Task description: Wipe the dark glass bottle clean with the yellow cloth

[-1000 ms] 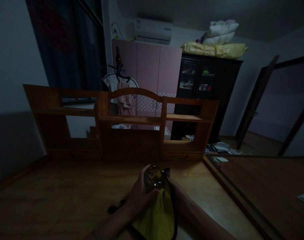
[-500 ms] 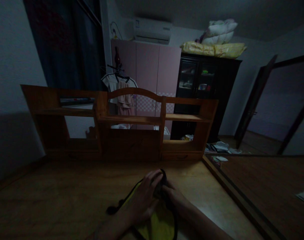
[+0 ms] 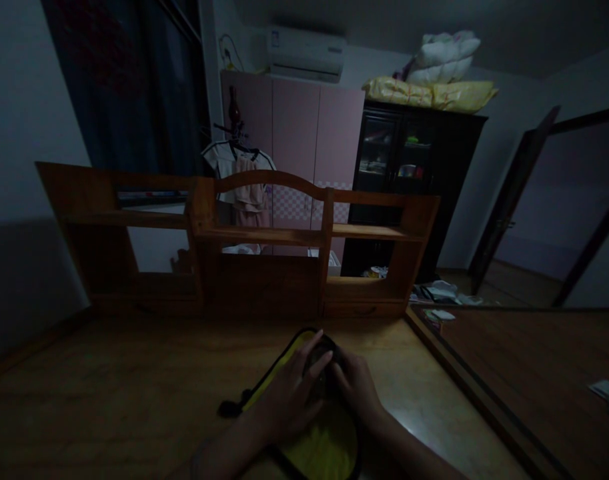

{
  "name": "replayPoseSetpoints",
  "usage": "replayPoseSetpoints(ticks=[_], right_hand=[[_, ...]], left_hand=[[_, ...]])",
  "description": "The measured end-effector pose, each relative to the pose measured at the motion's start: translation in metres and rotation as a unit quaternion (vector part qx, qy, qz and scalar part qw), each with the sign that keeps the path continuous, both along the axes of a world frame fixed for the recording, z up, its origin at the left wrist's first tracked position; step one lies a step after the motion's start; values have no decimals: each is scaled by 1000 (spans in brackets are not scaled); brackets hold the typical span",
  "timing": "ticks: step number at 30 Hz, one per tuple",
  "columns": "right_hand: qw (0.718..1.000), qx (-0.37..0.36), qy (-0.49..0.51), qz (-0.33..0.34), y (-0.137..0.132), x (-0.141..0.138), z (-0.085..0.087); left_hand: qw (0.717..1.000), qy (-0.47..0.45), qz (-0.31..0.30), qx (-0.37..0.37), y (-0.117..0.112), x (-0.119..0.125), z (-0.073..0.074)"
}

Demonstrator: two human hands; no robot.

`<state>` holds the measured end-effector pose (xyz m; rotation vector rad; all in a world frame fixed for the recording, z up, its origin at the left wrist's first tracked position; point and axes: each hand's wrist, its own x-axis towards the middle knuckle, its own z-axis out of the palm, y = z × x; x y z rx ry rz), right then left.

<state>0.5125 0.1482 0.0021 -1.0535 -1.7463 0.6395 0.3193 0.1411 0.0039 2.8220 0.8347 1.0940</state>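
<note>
A flat yellow fabric piece (image 3: 327, 443) with black edging lies on the wooden desktop under both hands; it looks like a bag or pouch, but its kind is unclear in the dim light. A black cord end (image 3: 230, 408) sticks out at its left. Near its far end, a dark rounded object (image 3: 320, 380) is partly hidden between the hands. My left hand (image 3: 291, 393) curves over this object, fingers on its top and thumb on the near side. From the right, my right hand (image 3: 357, 383) has bent fingers closed at the black edge and the object's side.
Behind the desktop (image 3: 134, 373) stands a wooden shelf unit (image 3: 264, 235) with open compartments. The desktop's raised right edge (image 3: 464, 387) borders a brown surface. Farther back are pink wardrobes (image 3: 294, 133), a dark cabinet (image 3: 419, 153) and a door (image 3: 514, 200).
The yellow piece's far end now shows beyond my left hand, lying flatter. My left fingers have shifted right and spread slightly over the dark object; my right hand has moved slightly farther away.
</note>
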Motion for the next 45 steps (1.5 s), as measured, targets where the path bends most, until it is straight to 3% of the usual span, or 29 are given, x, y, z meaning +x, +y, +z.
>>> replayPoseSetpoints(ticks=[6, 12, 25, 33, 38, 42, 45], right_hand=[[999, -12, -3, -45, 5, 7, -3], [998, -13, 50, -27, 1, -1, 2], [996, -28, 86, 6, 0, -9, -1], [982, -63, 170, 55, 1, -6, 4], [948, -177, 255, 66, 4, -6, 1], [879, -302, 361, 79, -4, -13, 7], [825, -339, 426, 151, -11, -19, 17]], left_hand=[[999, 3, -21, -34, 6, -1, 0], [1000, -6, 21, 7, 7, -1, -7], [998, 3, 38, 47, 4, 1, -8], [998, -35, 39, 18, 1, -1, -3], [988, -132, 56, -54, 2, -3, 3], [972, -198, 68, -108, 5, -5, 3], [965, -216, 57, -141, 7, -5, 1]])
